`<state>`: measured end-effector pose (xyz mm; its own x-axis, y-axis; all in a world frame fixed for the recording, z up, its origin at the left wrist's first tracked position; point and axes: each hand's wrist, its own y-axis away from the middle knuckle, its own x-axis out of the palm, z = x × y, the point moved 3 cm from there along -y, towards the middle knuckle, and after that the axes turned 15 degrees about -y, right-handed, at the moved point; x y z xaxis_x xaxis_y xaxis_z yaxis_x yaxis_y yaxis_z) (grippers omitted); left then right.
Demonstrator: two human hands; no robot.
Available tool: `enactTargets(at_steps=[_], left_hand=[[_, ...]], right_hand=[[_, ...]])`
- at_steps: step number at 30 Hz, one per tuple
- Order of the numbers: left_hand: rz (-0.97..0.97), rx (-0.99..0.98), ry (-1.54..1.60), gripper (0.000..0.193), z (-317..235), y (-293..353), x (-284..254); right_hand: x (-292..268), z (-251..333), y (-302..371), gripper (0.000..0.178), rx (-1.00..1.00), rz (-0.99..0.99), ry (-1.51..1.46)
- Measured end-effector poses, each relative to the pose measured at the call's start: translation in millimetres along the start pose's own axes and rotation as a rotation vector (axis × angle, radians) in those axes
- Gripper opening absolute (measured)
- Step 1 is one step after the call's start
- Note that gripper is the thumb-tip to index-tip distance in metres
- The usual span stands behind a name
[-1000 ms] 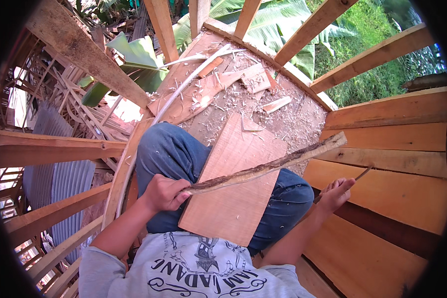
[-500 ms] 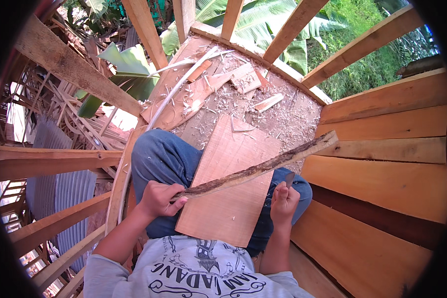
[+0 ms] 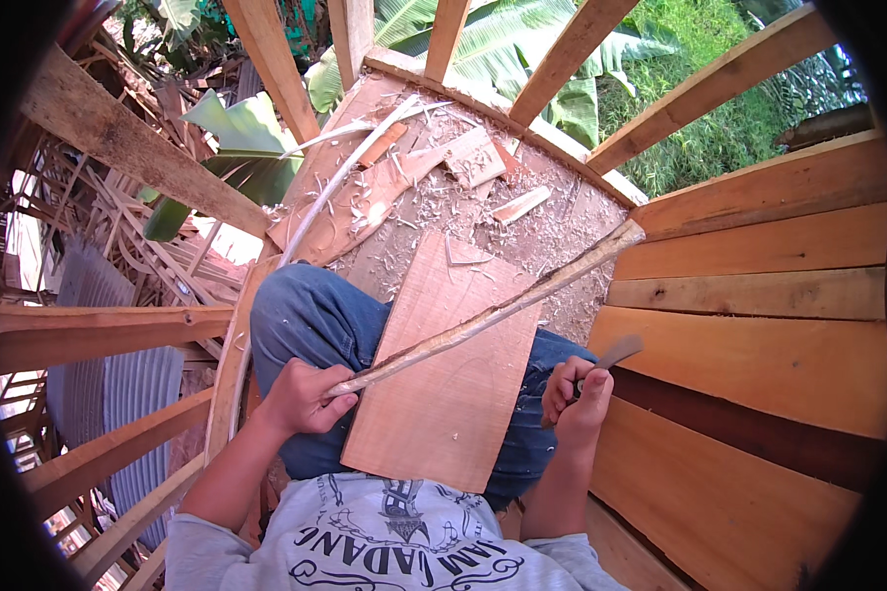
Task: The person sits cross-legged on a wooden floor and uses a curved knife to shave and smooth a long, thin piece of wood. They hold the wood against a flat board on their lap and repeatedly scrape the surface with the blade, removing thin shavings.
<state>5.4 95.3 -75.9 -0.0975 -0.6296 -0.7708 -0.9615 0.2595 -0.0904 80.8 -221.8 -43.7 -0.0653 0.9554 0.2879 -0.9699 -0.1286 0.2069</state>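
Note:
My left hand [image 3: 310,396] is closed around the lower end of a long, slightly curved wooden stick [image 3: 493,313]. The stick slants up to the right over a flat wooden board [image 3: 442,394] resting across my lap; its upper side is rough and darker than its pale lower face. In my right hand [image 3: 579,399] is a knife [image 3: 619,351], gripped by a dark handle, its blade pointing up and right. The knife is beside my right knee, apart from the stick.
Wood shavings, scraps and a long pale strip [image 3: 350,177] lie on the plank floor [image 3: 562,236] ahead. Plank walls [image 3: 749,350] rise close on the right. Slatted rails [image 3: 118,330] stand on the left, with corrugated sheets [image 3: 143,424] beyond them.
The stick has rolled in my left hand, so more of its pale face shows, and its far end has swung left. My right hand has turned, tilting the knife blade outward to the right.

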Motion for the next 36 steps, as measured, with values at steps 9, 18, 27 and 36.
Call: enactTargets(at_steps=[9, 18, 27, 36], left_hand=[[0.037, 0.130, -0.068, 0.017, 0, 1, 4], [0.024, 0.188, -0.096, 0.020, 0, 3, 6], [0.034, 0.149, -0.120, 0.017, -8, 0, 6], [0.066, 0.107, -0.089, 0.015, -7, -3, 8]], right_hand=[[7, 12, -5, 0.044, -0.394, -0.101, 0.575], [-46, 22, -14, 0.052, -0.315, -0.391, 0.364], [-64, -24, -2, 0.048, -0.135, -0.342, 0.240], [-29, -5, -5, 0.036, -0.265, -0.231, 0.542]])
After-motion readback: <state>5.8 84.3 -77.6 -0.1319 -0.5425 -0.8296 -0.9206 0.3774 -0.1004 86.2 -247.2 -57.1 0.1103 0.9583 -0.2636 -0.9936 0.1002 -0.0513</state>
